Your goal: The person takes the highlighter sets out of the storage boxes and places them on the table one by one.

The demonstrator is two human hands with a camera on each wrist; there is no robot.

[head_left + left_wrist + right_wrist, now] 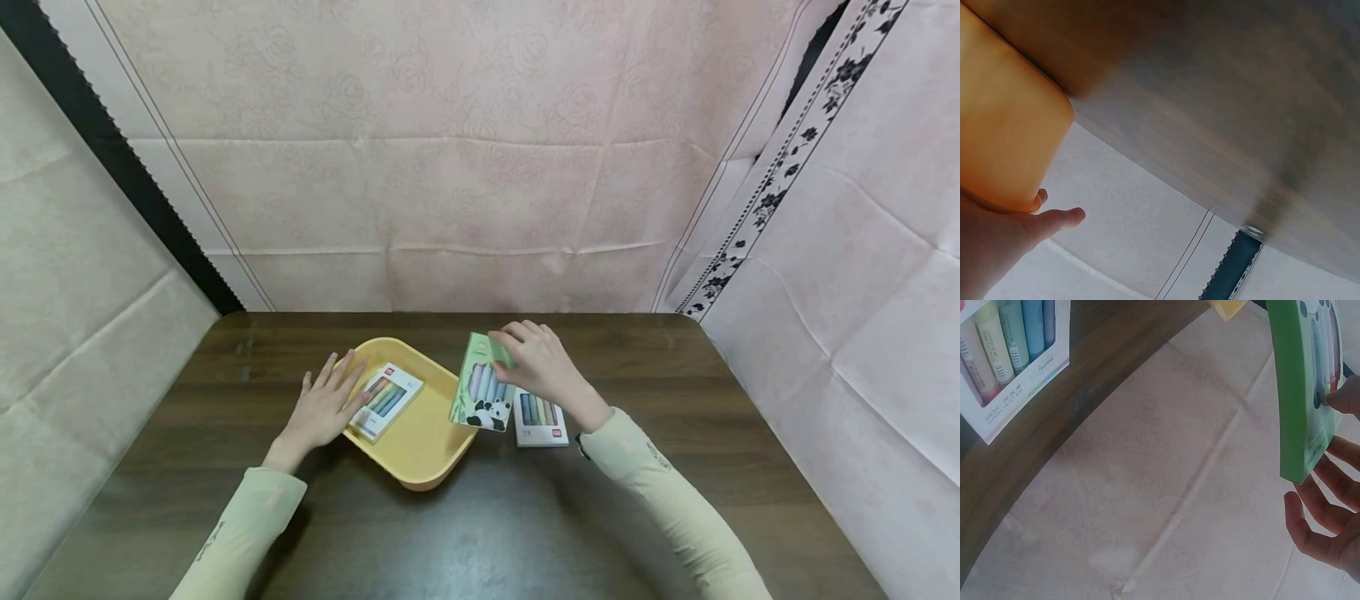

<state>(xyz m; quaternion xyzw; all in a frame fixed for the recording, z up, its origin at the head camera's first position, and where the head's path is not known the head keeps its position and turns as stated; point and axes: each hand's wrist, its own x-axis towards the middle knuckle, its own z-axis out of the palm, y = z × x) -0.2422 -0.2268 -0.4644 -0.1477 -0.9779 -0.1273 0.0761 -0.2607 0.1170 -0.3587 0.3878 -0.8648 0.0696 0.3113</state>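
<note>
My right hand (540, 362) pinches a green panda-print box of highlighters (477, 408) by its upper part, over the right rim of a yellow plastic tray (431, 417). In the right wrist view the thumb presses the front of that green box (1291, 394), with other fingers behind and below it. Fingers spread, my left hand (318, 414) rests on the tray's left rim. A white box of highlighters (387, 400) lies inside the tray near those fingers. Below my right hand, a second white highlighter box (542, 433) lies on the table, partly covered by the hand.
The dark wooden table (600, 525) has its far edge just beyond the tray. A pale patterned cloth (465, 200) hangs behind that edge, and more cloth (840, 333) hangs along the right side.
</note>
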